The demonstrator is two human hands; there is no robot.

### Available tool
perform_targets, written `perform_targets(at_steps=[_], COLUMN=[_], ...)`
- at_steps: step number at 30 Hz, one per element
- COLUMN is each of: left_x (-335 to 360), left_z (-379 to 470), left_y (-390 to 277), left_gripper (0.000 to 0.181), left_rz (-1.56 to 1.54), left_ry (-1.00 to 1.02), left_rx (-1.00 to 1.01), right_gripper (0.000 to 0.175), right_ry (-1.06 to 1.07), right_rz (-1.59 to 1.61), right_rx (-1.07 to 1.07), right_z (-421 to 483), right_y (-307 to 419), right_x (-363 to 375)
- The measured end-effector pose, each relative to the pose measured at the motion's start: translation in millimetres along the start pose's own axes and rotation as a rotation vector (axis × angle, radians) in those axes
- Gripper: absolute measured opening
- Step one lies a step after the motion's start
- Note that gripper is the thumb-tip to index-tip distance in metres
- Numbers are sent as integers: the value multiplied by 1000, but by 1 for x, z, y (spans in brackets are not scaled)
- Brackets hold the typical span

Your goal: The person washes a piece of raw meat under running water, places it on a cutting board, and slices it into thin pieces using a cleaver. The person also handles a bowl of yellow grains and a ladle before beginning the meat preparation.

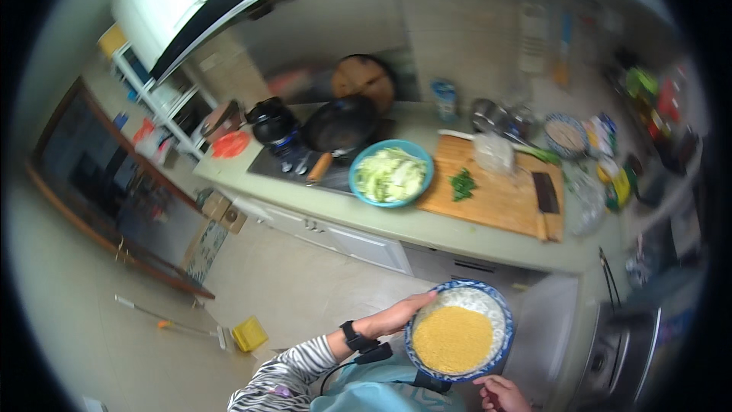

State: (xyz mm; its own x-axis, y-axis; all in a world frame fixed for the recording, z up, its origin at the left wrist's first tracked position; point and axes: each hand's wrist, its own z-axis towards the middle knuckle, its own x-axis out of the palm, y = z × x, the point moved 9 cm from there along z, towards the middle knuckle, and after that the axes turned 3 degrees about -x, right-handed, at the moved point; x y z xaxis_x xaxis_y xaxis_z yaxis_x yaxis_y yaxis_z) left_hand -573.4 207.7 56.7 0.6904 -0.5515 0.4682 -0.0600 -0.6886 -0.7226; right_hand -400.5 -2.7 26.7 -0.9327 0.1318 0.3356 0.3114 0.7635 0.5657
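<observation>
My left hand (pixel 406 313) grips the left rim of a blue-and-white patterned bowl (pixel 502 320), thumb on the edge. Yellow grain or meal (pixel 454 340) covers much of the bowl's inside. At the bowl's lower right edge is my right hand (pixel 500 393), fingers curled; whether it touches or supports the rim I cannot tell. Beyond, on the counter, a turquoise basin (pixel 355 190) holds cut pale green cabbage or similar leaves (pixel 390 174). Beside it lies a wooden cutting board (pixel 486 206) with chopped green herbs (pixel 462 184), a plastic bag (pixel 494 153) and a cleaver (pixel 545 193).
A black wok (pixel 342 126) and a dark pot (pixel 273 120) stand on the stove. Chopsticks (pixel 609 276) lie near the sink (pixel 609 355) at the right. Another patterned bowl (pixel 566 134) is behind the board. A yellow dustpan (pixel 250 333) is on the floor.
</observation>
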Motion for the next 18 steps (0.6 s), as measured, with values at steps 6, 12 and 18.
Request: perform_targets(at_steps=[6,12,18], left_x=[-181,-356,-480], left_z=[-132,-296,-418], left_y=[-3,26,42], left_gripper=[51,51,52], left_rz=[-306,-500,-592], left_ry=[-431,-860,-1198], left_rx=[184,362,527], right_gripper=[30,38,38], right_ry=[108,309,420], right_rz=[-334,-535,-808], right_rx=[-59,-202,-551], right_z=[110,242,323], right_y=[54,103,142], right_x=[130,337,497])
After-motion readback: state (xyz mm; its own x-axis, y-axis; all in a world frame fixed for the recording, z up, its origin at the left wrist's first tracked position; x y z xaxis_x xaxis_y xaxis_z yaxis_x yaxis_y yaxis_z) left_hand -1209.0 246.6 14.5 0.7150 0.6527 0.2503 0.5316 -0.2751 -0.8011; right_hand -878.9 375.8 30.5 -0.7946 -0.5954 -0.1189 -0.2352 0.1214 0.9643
